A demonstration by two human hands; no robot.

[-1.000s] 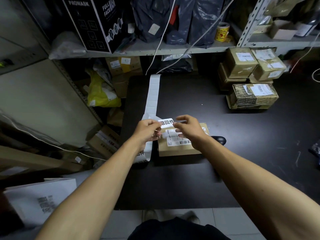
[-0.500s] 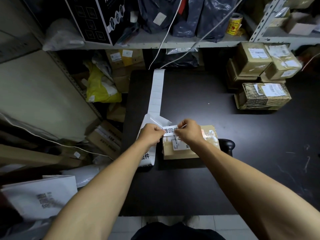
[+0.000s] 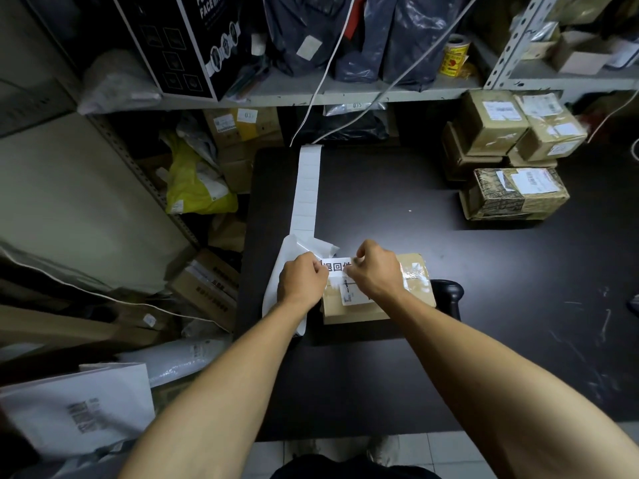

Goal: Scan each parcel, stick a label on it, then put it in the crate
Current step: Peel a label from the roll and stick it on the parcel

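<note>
Head view: both hands meet over a brown cardboard parcel [image 3: 359, 305] lying on a black table [image 3: 397, 209].
Left hand: the left hand [image 3: 301, 279] has its fingers curled, pinching the left end of a white label [image 3: 336, 266].
Right hand: the right hand [image 3: 375, 271] pinches the label's right end with thumb and fingertips; the label is stretched between the two hands just above the parcel's far edge.
Label writing: large black Chinese characters, "退回" legible, the rest hidden by fingers.
Parcel: it carries a white shipping slip [image 3: 352, 292] with a small barcode, print too fine to read, and clear tape at its right end.
Backing strip: a long white label strip [image 3: 306, 188] runs from the far table edge to the left hand, crumpled near it.
Scanner: a black handheld scanner [image 3: 447, 293] lies just right of the parcel.
Other parcels: taped cartons [image 3: 515, 193] stacked at the table's far right.
Shelf: a black box [image 3: 179, 46] reading "FACE", tags "035", a yellow sticker roll [image 3: 455, 58].
</note>
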